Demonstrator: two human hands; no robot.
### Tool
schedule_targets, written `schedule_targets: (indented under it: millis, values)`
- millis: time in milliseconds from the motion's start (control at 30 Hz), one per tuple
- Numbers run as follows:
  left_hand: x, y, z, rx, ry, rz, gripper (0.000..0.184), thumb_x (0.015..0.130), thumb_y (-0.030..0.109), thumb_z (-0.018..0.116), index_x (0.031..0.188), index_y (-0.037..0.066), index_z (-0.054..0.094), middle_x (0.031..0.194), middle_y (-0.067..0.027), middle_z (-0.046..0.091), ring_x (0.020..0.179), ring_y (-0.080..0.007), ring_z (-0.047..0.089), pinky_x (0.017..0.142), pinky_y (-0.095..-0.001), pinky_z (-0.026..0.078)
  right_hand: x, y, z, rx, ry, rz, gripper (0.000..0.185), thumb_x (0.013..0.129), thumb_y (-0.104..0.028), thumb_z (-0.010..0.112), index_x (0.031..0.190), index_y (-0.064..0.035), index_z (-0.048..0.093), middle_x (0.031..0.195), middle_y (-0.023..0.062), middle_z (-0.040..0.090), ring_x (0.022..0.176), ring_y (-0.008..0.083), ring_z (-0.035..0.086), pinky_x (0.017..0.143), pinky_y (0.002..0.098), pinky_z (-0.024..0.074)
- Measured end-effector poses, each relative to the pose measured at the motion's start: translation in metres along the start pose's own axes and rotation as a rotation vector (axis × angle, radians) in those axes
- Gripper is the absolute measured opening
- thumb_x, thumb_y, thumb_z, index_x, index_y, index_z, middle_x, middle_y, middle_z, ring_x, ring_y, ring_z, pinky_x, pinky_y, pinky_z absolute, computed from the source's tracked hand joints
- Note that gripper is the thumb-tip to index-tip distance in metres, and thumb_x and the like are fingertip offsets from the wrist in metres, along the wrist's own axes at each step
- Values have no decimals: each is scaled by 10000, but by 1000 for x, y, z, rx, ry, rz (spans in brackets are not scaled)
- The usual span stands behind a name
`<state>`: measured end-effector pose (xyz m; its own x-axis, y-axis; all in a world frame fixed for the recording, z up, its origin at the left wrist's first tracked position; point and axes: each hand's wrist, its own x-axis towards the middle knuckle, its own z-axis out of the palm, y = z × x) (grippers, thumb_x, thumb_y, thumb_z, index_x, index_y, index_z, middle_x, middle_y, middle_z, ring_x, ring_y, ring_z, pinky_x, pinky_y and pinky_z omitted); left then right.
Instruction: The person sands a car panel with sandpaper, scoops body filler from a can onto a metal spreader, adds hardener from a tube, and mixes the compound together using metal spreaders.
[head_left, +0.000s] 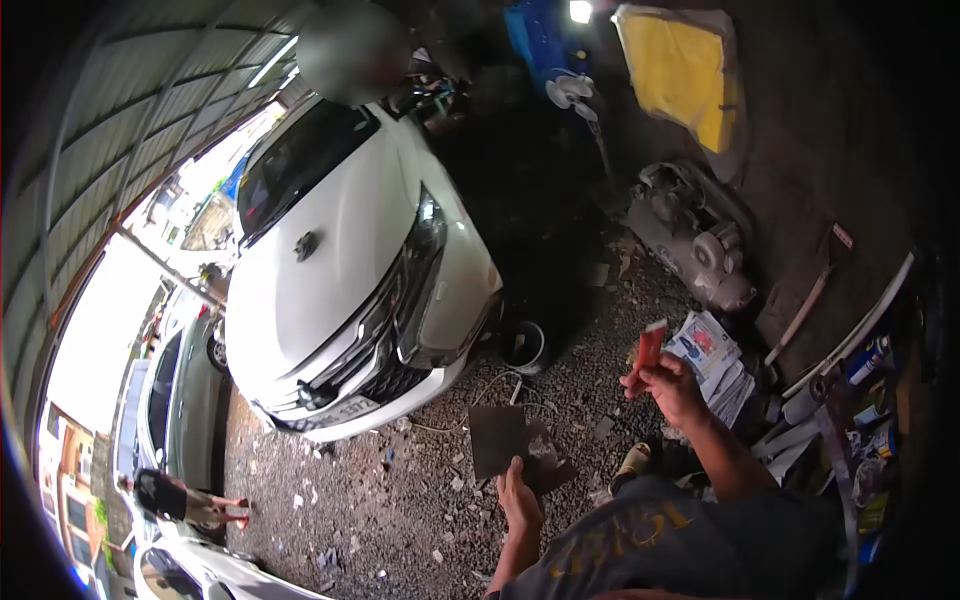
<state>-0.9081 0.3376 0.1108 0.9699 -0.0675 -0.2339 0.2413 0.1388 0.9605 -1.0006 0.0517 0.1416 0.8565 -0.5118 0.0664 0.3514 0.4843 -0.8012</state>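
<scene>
My left hand (520, 498) grips the near edge of a dark, flat, square board (496, 440), with the thumb on top. Just right of the board lies crumpled clear plastic (541, 452); whether it touches the board I cannot tell. My right hand (673, 388) is raised further right, its fingers closed round a red tube (648, 352) with a pale end that points up and away. Behind that hand is a pile of printed papers (712, 352).
A white car (330, 260) stands ahead with a small dark object on its hood (307, 246). A dark bucket (524, 347) sits by its bumper. A dusty machine (690, 235), cans and tools line the right side. A person (180, 498) is at the lower left.
</scene>
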Motion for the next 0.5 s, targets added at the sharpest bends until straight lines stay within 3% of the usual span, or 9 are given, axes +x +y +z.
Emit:
schedule_targets:
  millis: [33, 133, 167, 200, 333, 500]
  values:
    - [18, -4, 10, 59, -37, 0, 387, 941, 319, 616, 1152, 0, 554, 1095, -86, 575, 991, -191, 565, 892, -334, 454, 17, -4, -6, 2, 31, 14, 174, 943, -113, 614, 1068, 7, 601, 983, 175, 696, 884, 284, 703, 856, 426, 580]
    - [62, 26, 67, -291, -172, -54, 360, 936, 313, 619, 1116, 9, 549, 1039, -91, 580, 938, -199, 592, 843, -351, 500, 64, -17, -32, 30, 110, 87, 217, 995, -187, 547, 1103, 0, 575, 1091, 197, 671, 1013, 297, 679, 937, 447, 555]
    - [76, 32, 81, -287, -90, -75, 303, 948, 281, 596, 1079, 10, 567, 958, -97, 608, 863, -223, 622, 804, -380, 533, 78, -16, -46, 7, 55, 57, 258, 1016, -209, 514, 1146, 7, 568, 1069, 200, 677, 1010, 308, 682, 938, 448, 554]
    - [87, 36, 91, -282, -6, -92, 252, 959, 249, 573, 1043, 12, 584, 876, -102, 637, 789, -248, 653, 766, -410, 567, 84, -24, -49, -17, 62, 36, 282, 1023, -220, 505, 1172, 11, 563, 1025, 185, 681, 963, 289, 691, 926, 441, 555]
    - [123, 43, 137, -269, -75, -114, 253, 958, 252, 587, 1052, 17, 585, 946, -107, 634, 872, -242, 649, 794, -405, 560, 106, -59, -69, -206, 154, -26, 339, 1040, -250, 482, 1227, 23, 555, 837, 116, 671, 713, 205, 689, 882, 400, 555]
    - [156, 37, 206, -260, -245, -200, 272, 952, 226, 615, 1105, 7, 565, 1025, -104, 586, 969, -233, 609, 842, -353, 514, 116, -55, -104, -396, 399, -174, 267, 1040, -232, 494, 1096, 10, 591, 737, 67, 642, 499, 136, 598, 717, 294, 552]
